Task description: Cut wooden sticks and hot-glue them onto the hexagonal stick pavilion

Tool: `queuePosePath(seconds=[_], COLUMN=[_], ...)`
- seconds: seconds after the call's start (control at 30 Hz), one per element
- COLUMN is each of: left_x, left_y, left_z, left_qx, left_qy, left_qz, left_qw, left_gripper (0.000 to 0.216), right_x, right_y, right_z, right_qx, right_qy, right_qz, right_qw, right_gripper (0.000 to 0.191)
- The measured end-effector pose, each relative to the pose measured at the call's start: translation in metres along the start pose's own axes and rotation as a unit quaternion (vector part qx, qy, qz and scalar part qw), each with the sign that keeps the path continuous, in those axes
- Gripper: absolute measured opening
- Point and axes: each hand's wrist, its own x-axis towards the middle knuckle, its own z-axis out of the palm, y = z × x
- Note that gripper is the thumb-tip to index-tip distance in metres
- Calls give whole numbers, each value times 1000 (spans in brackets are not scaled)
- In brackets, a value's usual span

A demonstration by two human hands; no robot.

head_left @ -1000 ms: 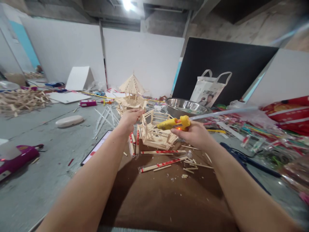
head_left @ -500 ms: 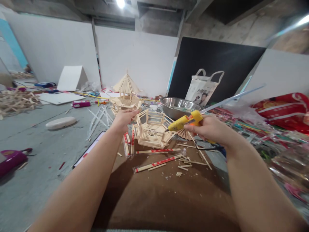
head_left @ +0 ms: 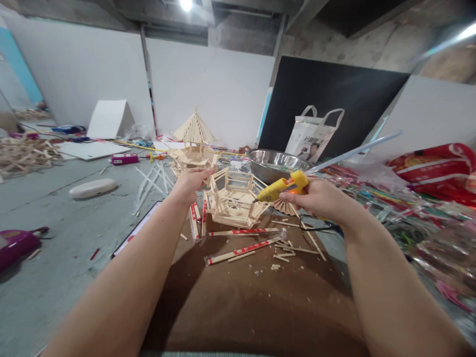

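Observation:
My right hand is wrapped round a yellow hot glue gun, with a long clear glue stick poking out of its back. The gun's nozzle points down and left, at the right side of a many-sided model frame of thin wooden sticks. Whether the nozzle touches the wood I cannot tell. At the frame's upper left rim, the fingers of my left hand are closed on it, the fingertips partly hidden. Just behind stands a stick-built pavilion with a pointed roof.
The frame stands on a brown board. In front lie red-and-white chopstick packets and loose stick pieces. Behind is a steel bowl. A phone and a white case lie to the left, plastic clutter to the right.
My right hand and the glue gun have shifted slightly left, bringing the nozzle a little further over the frame. My left hand and the frame have barely moved.

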Motion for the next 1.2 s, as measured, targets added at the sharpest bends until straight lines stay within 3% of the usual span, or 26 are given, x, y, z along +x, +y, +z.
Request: queuePosePath(seconds=[0.37, 1.2], left_x=[-1, 2], left_y=[1, -1], left_z=[0, 0], left_qx=[-5, -21], left_qy=[-5, -7], left_qz=[-1, -6], left_qw=[1000, 1000], left_gripper=[22, 25], right_x=[0, -3], right_y=[-6, -9], right_z=[0, -3], right_qx=[1, -1], right_qy=[1, -24], right_qz=[-3, 20], right_qw=[1000, 1000], right_gripper=[28, 35])
